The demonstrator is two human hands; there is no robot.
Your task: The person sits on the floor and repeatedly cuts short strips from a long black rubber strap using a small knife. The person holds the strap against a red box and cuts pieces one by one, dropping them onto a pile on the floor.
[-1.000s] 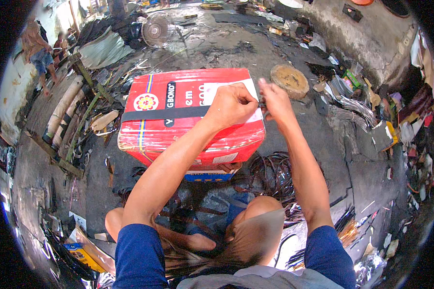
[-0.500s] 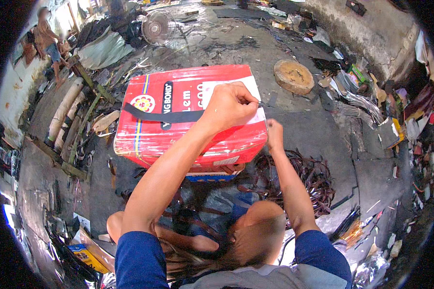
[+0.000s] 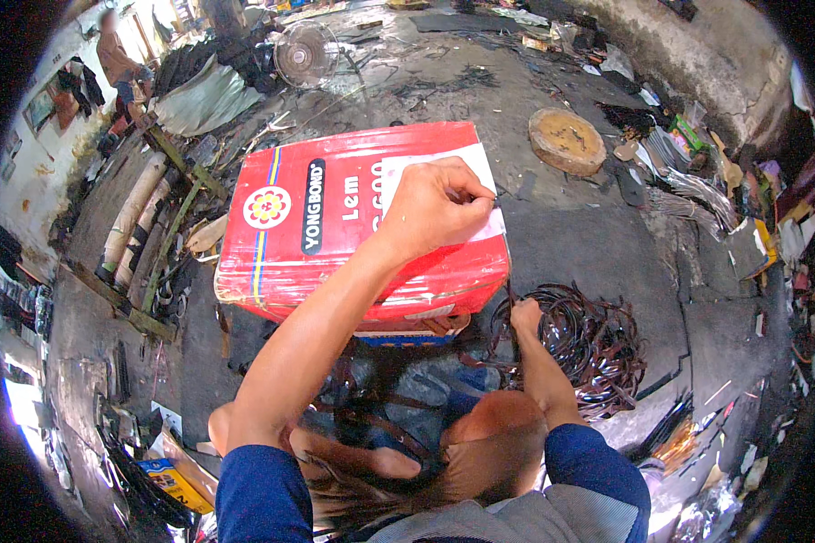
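A red cardboard box stands in front of me with clear tape over it and a white sheet on the right of its top. My left hand rests on that sheet by the box's right edge, thumb and fingers pinched together. What it pinches is too small to tell. Lower down, off the box's right front corner, my right hand is closed on a dark strip, mostly hidden by the fingers. Beside it a tangled heap of dark, shiny strips lies on the floor.
A round wooden block sits beyond the box to the right. At the left are a timber frame and pale rolls. A fan stands at the back, and another person is at the far left. Scraps line the right wall.
The black strip that lay across the box top is gone from there. My right hand has moved down from the box's edge toward the heap, while my left hand stays pinched on the box.
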